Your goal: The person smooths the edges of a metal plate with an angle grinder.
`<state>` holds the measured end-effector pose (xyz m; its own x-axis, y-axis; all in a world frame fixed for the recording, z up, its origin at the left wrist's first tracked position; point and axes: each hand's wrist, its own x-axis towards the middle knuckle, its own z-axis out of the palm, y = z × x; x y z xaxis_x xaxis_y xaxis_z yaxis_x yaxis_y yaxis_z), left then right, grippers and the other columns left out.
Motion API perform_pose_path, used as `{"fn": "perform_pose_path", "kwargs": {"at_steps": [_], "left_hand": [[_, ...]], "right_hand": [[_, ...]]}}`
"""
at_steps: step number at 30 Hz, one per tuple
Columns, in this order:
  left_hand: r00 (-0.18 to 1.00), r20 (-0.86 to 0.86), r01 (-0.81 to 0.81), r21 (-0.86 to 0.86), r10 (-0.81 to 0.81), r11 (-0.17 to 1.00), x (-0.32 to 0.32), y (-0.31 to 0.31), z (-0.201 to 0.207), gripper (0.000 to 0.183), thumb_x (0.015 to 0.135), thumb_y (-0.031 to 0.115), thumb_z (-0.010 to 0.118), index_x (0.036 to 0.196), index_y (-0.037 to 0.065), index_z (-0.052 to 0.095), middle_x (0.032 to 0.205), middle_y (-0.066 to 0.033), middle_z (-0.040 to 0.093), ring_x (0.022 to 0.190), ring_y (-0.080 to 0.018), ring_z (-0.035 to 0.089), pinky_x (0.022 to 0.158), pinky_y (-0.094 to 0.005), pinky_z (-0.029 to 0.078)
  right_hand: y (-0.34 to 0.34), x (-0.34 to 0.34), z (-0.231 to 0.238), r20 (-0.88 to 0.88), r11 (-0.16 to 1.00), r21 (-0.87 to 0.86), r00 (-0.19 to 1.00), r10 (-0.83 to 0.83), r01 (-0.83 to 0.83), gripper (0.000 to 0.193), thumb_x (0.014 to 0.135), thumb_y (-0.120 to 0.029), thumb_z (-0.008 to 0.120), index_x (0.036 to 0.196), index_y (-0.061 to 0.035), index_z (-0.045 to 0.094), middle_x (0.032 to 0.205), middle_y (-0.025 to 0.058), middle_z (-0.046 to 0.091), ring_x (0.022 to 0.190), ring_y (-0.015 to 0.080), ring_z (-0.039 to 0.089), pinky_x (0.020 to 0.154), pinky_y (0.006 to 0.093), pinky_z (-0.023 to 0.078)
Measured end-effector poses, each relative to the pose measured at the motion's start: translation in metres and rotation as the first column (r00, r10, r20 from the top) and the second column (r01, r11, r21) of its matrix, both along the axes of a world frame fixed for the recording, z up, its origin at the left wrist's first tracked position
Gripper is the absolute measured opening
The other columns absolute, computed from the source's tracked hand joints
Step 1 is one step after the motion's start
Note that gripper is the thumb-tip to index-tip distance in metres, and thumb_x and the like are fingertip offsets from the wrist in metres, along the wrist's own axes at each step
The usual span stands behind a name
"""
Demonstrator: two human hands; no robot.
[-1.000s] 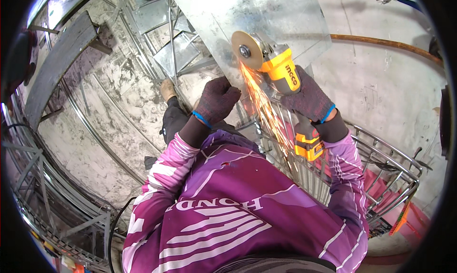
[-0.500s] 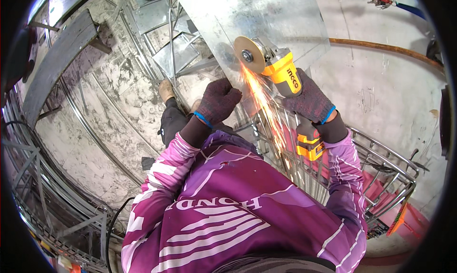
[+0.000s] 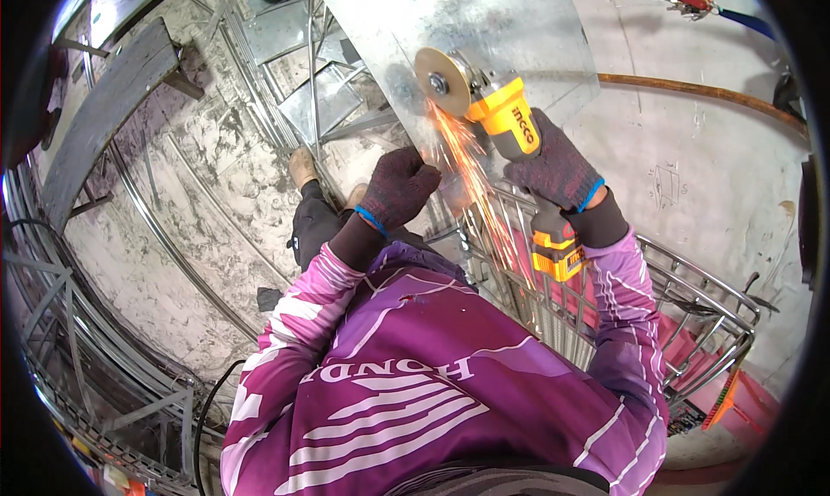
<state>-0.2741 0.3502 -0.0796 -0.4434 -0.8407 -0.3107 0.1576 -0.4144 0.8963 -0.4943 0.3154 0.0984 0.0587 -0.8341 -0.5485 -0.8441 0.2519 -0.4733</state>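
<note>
Cutting looks under way but unfinished: the right hand grips a sparking grinder over the seemingly undivided metal sheet, the left hand curled nearby, its hold unclear.

Scuffed pale floor is carrying a bundle of thin metal tubes; a squarish sheet-metal offcut is lying beside it, a long metal tube farther left, a small dark scrap lower down.
</note>
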Motion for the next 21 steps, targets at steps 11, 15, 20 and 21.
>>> {"fn": "perform_pose_path", "kwargs": {"at_steps": [11,15,20,21], "left_hand": [[0.999,0.033,-0.031,-0.048,0.033,0.998,-0.007,0.003,-0.008,0.027,0.081,0.02,0.068,0.072,-0.004,0.056,0.062,-0.0169,0.054,0.057,-0.0224,0.052,0.055,-0.0405,0.042],[0.999,0.018,-0.04,-0.023,0.04,0.999,-0.004,0.012,0.004,0.026,0.08,0.018,0.068,0.072,-0.004,0.057,0.062,-0.0157,0.054,0.058,-0.0199,0.052,0.055,-0.0394,0.042],[0.999,0.001,-0.041,-0.027,0.041,0.999,-0.004,0.01,0.003,0.024,0.08,0.016,0.067,0.072,-0.004,0.057,0.062,-0.0146,0.054,0.059,-0.0179,0.052,0.056,-0.0385,0.043],[1.0,0.019,-0.018,-0.008,0.019,1.0,-0.004,0.008,0.002,0.024,0.081,0.016,0.067,0.073,-0.004,0.057,0.062,-0.0142,0.054,0.059,-0.0173,0.052,0.056,-0.0383,0.043]], "right_hand": [[0.002,0.006,0.003,0.16,0.992,0.056,0.98,-0.121,0.113,0.064,0.073,-0.015,0.079,0.127,-0.0029,0.048,0.11,0.0059,0.061,0.099,0.0158,0.059,0.085,0.0334,0.052],[-0.008,0.016,0.009,0.179,0.988,0.055,0.972,-0.151,0.143,0.058,0.073,-0.012,0.076,0.125,-0.0052,0.05,0.105,0.0023,0.059,0.092,0.0124,0.058,0.079,0.0299,0.051],[-0.01,0.018,0.004,0.149,0.995,-0.094,0.989,-0.027,0.041,0.059,0.074,-0.015,0.077,0.125,-0.0051,0.05,0.099,0.0003,0.058,0.08,0.0082,0.056,0.067,0.0272,0.05],[-0.009,0.015,0.004,0.177,0.993,-0.117,0.984,-0.003,0.024,0.059,0.074,-0.015,0.077,0.125,-0.0051,0.05,0.099,0.0003,0.058,0.08,0.0082,0.056,0.067,0.0272,0.05]]}}
